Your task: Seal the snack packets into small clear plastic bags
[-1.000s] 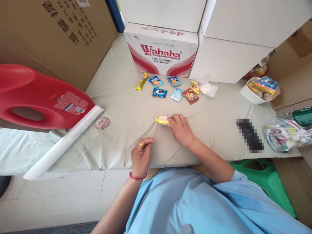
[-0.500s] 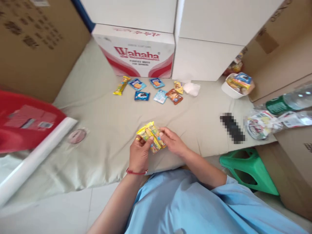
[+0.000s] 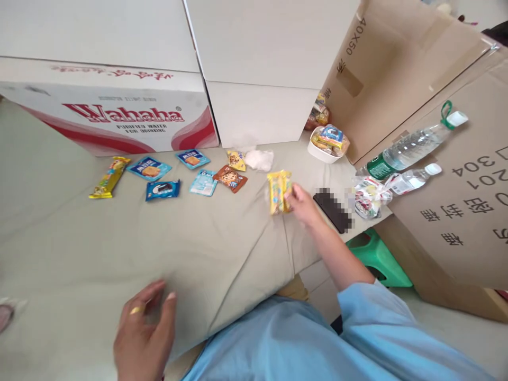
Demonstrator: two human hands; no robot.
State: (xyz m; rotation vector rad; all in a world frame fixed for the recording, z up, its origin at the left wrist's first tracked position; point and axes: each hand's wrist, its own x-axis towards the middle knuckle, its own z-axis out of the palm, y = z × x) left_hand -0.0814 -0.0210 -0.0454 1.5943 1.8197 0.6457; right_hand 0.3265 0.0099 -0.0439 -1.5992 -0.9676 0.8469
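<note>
My right hand point(image 3: 302, 205) grips a yellow snack packet point(image 3: 279, 191) by its right edge, above the cloth-covered surface. My left hand point(image 3: 145, 330) holds nothing, its thumb and fingers apart, over the front edge of the cloth. Beyond them lie several small snacks: a long yellow packet point(image 3: 110, 178), two blue biscuit packets point(image 3: 150, 168) point(image 3: 192, 158), a dark blue packet point(image 3: 162, 190), a light blue packet point(image 3: 203, 182), a brown cookie packet point(image 3: 230, 178) and a small yellow packet point(image 3: 236, 160). Next to these sits a crumpled white bundle point(image 3: 259, 160).
White cartons, one marked Wahaha point(image 3: 130, 116), wall off the back. A white tub of snacks point(image 3: 322, 154) stands at the back right. A black pixelated object point(image 3: 332, 209), a bottle with green label point(image 3: 410, 151), a smaller bottle point(image 3: 415, 181) and a green stool point(image 3: 381, 259) are on the right.
Both hands held the yellow packet together before; my left hand has let go and drawn away left. My right hand has carried the packet to the right. The view has turned right.
</note>
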